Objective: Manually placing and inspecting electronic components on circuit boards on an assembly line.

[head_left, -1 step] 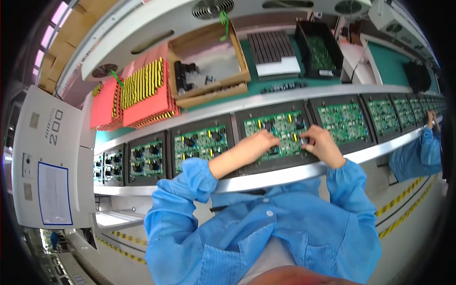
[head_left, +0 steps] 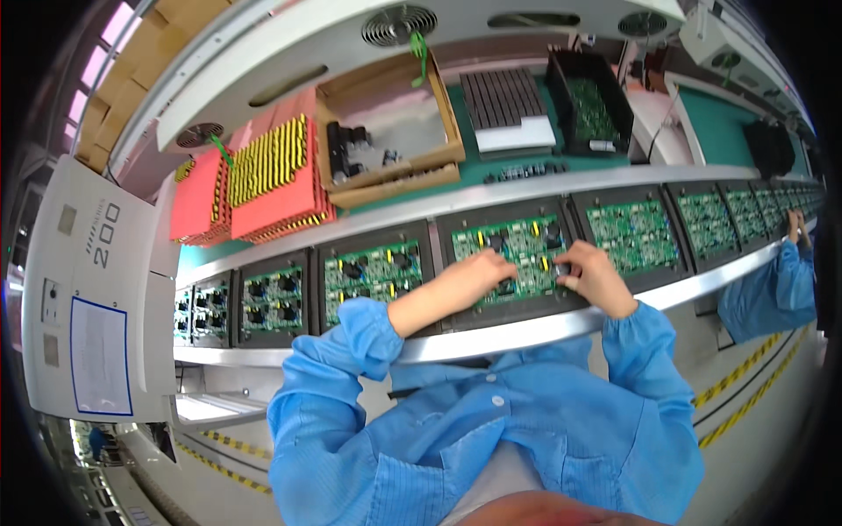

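A green circuit board lies in a black tray in front of me, with black round parts and small yellow parts standing on it. My right hand is closed in a pinch at the board's right side, holding a small dark round component beside a yellow part. My left hand reaches over the board's left half, its fingers curled and pressed down at the near left area. What sits under those fingertips is mostly hidden.
More boards in black trays run along the metal-edged line, such as one at left and one at right. Beyond stand red sheets with yellow-black parts, a cardboard box, a foam block and a black bin. A co-worker's sleeve shows far right.
The view has shifted slightly. Both hands stay over the same board, and my right fingers remain pinched at the dark component with only a small change of pose.
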Action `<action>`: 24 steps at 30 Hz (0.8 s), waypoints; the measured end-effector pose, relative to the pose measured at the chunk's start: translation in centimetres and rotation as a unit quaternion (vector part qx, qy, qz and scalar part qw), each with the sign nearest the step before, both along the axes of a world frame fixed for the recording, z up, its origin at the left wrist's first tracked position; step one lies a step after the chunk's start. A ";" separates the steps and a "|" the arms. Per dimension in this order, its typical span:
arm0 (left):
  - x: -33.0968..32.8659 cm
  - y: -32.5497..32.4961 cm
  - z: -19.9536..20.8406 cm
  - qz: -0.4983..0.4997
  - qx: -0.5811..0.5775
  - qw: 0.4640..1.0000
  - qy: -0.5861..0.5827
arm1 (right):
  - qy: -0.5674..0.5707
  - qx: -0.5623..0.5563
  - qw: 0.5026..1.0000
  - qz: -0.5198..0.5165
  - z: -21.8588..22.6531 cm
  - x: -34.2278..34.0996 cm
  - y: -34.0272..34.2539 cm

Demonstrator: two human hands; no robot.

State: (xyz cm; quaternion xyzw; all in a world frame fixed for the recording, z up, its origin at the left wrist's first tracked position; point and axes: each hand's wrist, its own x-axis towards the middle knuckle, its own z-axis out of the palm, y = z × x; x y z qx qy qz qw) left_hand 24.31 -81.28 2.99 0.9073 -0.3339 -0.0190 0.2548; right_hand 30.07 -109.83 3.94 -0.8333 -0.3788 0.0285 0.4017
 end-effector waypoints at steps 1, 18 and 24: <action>0.0 -0.2 0.6 0.003 0.004 1.000 0.010 | 0.003 -0.004 1.000 0.001 0.1 0.1 -0.2; -1.9 -0.6 0.5 0.080 -0.040 0.996 0.004 | 0.039 -0.025 0.999 0.022 0.9 0.3 0.1; -1.3 -0.6 0.8 0.017 0.040 0.998 -0.042 | -0.027 -0.085 0.996 -0.002 1.3 -1.0 1.0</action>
